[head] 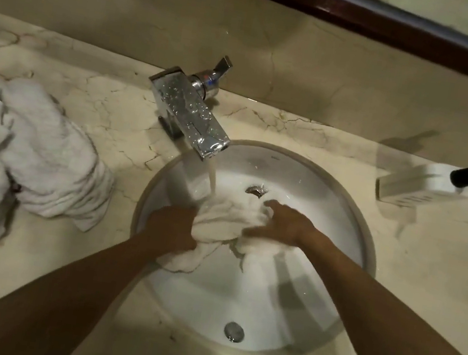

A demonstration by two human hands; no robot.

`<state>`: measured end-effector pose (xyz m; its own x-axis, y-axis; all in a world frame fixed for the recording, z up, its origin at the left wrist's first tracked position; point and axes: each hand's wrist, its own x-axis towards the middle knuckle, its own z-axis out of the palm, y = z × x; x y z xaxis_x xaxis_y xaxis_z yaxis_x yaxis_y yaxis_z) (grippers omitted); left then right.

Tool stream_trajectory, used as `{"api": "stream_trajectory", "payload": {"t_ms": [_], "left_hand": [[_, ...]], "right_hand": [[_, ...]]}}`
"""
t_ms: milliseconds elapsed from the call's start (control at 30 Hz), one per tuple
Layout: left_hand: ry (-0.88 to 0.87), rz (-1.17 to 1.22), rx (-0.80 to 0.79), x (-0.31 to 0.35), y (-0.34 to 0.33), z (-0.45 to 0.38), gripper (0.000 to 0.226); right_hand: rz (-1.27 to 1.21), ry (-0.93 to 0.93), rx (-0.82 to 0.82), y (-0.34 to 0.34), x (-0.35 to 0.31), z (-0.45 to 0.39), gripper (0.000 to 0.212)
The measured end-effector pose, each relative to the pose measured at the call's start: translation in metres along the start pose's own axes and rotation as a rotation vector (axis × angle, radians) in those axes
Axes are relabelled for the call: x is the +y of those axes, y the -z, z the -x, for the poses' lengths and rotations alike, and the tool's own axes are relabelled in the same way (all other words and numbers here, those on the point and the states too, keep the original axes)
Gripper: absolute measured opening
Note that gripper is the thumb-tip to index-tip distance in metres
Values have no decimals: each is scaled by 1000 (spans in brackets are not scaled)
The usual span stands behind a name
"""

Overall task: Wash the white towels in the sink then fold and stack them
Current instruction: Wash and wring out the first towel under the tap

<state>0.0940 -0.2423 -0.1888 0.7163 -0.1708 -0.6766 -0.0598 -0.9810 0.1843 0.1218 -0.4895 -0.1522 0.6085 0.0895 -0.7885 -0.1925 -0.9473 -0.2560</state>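
A wet white towel (221, 220) lies bunched in the round white sink (308, 338), under water running from the chrome faucet (189, 112). My left hand (173, 227) grips the towel's near left part. My right hand (282, 224) clutches its right side, fingers curled into the cloth near the drain (255, 190). More white towels (22, 160) lie crumpled in a heap on the marble counter (425, 286) to the left of the sink.
A white soap dispenser with a dark pump (439, 185) stands on the counter at the right. The overflow hole (234, 331) sits in the sink's near wall. A dark-framed mirror (377, 18) runs along the wall behind.
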Motion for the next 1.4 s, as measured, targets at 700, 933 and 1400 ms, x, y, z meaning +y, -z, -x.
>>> {"api": "stream_trajectory", "payload": {"t_ms": [700,933,1400], "left_hand": [[-32,-256,82,24,-12,71,32],[-5,-201,69,18,-19,72,31],[641,1654,87,52,-11,32,36]], "right_hand": [[-1657,-766,614,-97,-26,19,45],[-2530,-299,526,-115,14,13,51],[-2577,249,-125,-76,-19,66,64]]}}
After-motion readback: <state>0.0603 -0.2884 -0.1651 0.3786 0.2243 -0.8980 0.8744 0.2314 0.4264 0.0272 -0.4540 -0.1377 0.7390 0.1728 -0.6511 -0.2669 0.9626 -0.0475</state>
